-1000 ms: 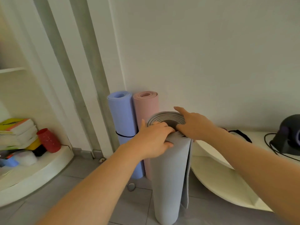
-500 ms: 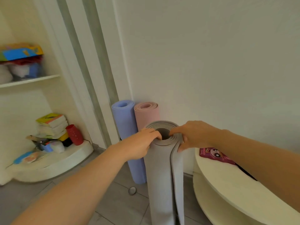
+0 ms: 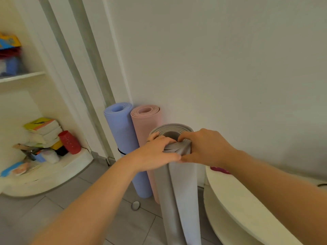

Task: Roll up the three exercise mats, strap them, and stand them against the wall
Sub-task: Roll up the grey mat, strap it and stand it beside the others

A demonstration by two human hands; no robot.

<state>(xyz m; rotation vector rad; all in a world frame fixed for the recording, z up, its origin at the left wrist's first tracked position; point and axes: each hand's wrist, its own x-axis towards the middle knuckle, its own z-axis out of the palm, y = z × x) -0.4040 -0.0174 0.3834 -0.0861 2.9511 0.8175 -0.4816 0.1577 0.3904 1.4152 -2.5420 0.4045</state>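
Note:
A rolled grey mat (image 3: pixel 182 195) stands upright on the floor in front of me, its outer flap loose along the front. My left hand (image 3: pixel 155 152) grips the near left rim of its top end, fingers curled into the roll. My right hand (image 3: pixel 205 147) grips the near right rim beside it. Behind, a rolled blue mat (image 3: pixel 123 138) with a black strap (image 3: pixel 121 151) and a rolled pink mat (image 3: pixel 146 124) stand against the white wall (image 3: pixel 221 68) in the corner.
A cream round table (image 3: pixel 235 206) sits close on the right with a dark pink item (image 3: pixel 219 169) on it. A low curved shelf (image 3: pixel 46 175) at left holds books (image 3: pixel 44 129) and a red cup (image 3: pixel 69 142). A round metal disc (image 3: pixel 135 205) sits in the grey tile floor.
The grey mat has come closer to the wall beside the pink mat. Both hands have closed tighter on its top rim, and their thumbs now meet at the front.

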